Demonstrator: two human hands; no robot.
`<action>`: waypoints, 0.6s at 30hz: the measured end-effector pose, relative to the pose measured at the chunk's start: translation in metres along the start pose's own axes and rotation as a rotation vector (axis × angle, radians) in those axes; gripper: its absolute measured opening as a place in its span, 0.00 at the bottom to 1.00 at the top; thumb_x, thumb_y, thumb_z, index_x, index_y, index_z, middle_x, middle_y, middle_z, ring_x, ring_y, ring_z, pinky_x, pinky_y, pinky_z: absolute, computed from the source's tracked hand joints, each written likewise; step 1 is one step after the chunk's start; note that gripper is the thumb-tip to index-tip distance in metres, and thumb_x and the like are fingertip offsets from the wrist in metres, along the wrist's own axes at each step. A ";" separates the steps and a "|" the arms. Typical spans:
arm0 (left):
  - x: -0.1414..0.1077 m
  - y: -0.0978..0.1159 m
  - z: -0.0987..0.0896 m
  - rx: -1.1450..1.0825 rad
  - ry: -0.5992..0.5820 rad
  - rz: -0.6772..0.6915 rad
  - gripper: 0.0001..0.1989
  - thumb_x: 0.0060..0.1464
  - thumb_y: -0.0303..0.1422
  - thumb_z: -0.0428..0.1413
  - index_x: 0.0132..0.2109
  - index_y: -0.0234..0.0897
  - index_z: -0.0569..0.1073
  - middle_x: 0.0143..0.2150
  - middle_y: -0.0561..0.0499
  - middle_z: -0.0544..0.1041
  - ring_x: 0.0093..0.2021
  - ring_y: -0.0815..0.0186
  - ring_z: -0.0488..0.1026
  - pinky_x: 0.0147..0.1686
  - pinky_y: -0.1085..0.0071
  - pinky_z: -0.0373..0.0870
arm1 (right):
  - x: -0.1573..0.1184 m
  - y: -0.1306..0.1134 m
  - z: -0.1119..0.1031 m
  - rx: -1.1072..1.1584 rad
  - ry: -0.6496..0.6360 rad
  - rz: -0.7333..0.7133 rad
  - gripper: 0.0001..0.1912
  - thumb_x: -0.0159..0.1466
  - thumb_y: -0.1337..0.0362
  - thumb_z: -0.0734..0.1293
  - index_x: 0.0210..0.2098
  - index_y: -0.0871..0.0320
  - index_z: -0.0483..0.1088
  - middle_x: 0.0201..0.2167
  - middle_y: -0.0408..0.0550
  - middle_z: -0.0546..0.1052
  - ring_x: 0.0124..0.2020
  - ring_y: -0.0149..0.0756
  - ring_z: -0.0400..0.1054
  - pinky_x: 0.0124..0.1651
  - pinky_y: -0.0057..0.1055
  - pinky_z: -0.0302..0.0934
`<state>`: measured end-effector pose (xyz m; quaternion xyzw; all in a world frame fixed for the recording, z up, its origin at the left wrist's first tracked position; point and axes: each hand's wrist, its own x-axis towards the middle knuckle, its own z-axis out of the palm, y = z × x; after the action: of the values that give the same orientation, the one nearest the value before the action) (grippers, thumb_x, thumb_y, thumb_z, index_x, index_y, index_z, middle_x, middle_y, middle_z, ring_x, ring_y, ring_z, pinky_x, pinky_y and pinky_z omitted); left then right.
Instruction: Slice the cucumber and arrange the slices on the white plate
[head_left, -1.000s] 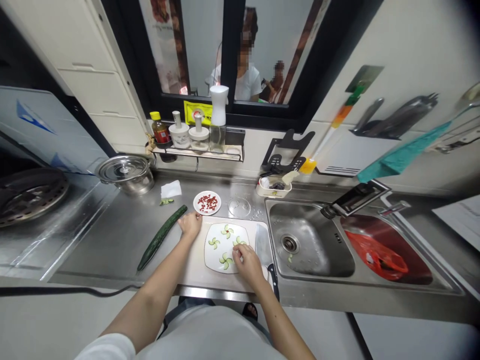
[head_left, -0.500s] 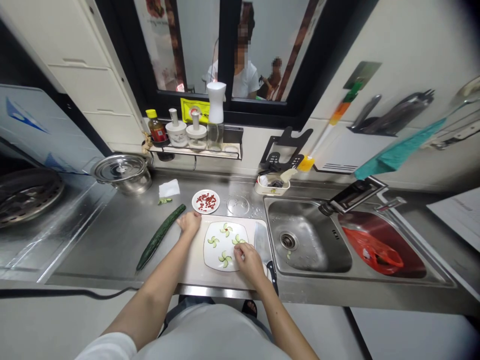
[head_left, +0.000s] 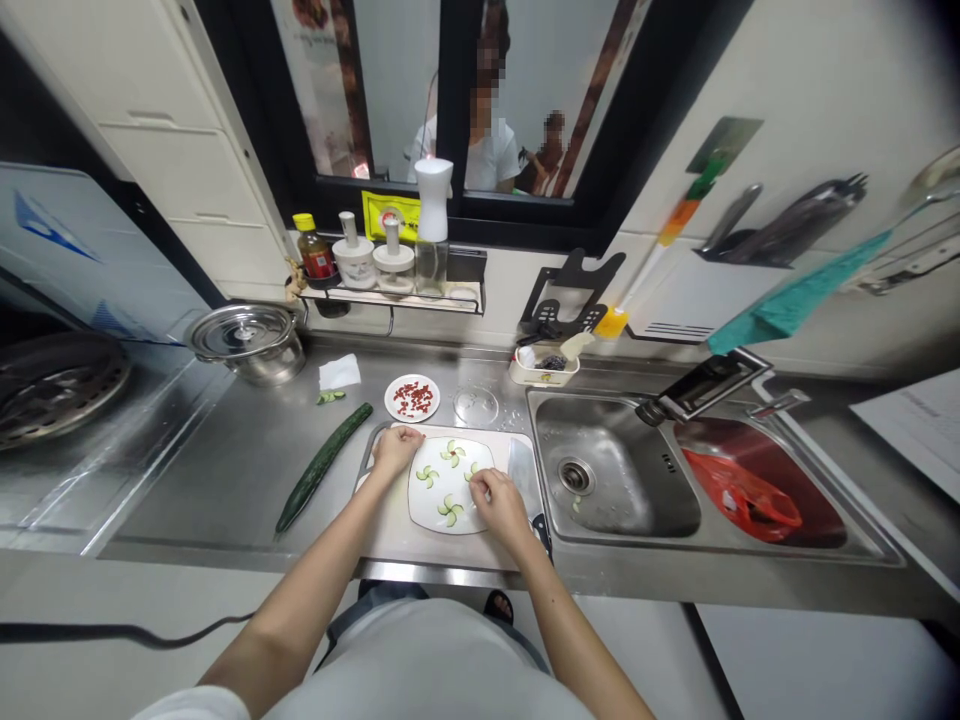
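A white square plate (head_left: 420, 505) lies on a pale cutting board (head_left: 472, 558). Cucumber slices (head_left: 451, 511) are laid on it in several pinwheel shapes; the far one has a red bit at its centre. My left hand (head_left: 396, 449) is over the plate's left edge, thumb and fingers pinched; anything between them is too small to make out. Over the right-hand pinwheel, my right hand (head_left: 501, 503) partly covers it with closed fingertips, and their contents are hidden. Beyond the board stands a small white dish (head_left: 389, 402) of chopped red pieces (head_left: 413, 398).
A knife (head_left: 523, 470) lies along the board's right side, by the steel sink (head_left: 637, 500). Left of the board is a whole cucumber (head_left: 321, 470). Farther back are cucumber scraps (head_left: 330, 397), a white tissue (head_left: 340, 373) and a lidded pot (head_left: 262, 355).
My left hand has moved right, from beside the small dish to the plate's left edge. My right hand stays over the right-hand pinwheel, shifted slightly.
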<state>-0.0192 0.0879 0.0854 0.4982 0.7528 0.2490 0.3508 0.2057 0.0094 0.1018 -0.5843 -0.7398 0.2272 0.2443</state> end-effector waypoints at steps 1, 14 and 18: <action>-0.003 0.004 0.001 -0.049 -0.029 0.030 0.12 0.47 0.39 0.57 0.34 0.37 0.79 0.34 0.50 0.81 0.36 0.64 0.75 0.38 0.70 0.66 | 0.002 -0.001 -0.001 0.005 0.003 -0.002 0.10 0.64 0.65 0.58 0.30 0.57 0.69 0.29 0.47 0.72 0.33 0.34 0.64 0.38 0.28 0.56; -0.036 0.041 0.017 -0.365 -0.378 0.297 0.15 0.43 0.41 0.61 0.32 0.32 0.78 0.30 0.47 0.79 0.31 0.66 0.74 0.32 0.73 0.69 | 0.037 -0.004 -0.031 0.243 0.068 0.021 0.08 0.59 0.64 0.61 0.30 0.58 0.71 0.29 0.45 0.74 0.33 0.33 0.65 0.37 0.27 0.58; -0.042 0.044 0.020 -0.322 -0.425 0.357 0.13 0.44 0.40 0.60 0.31 0.32 0.77 0.30 0.48 0.79 0.31 0.67 0.73 0.33 0.73 0.68 | 0.040 -0.002 -0.037 0.220 0.008 -0.014 0.06 0.59 0.66 0.63 0.32 0.58 0.72 0.32 0.45 0.74 0.35 0.33 0.65 0.40 0.28 0.58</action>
<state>0.0325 0.0665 0.1159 0.6012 0.5144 0.3129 0.5254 0.2195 0.0503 0.1355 -0.5498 -0.7134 0.3029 0.3115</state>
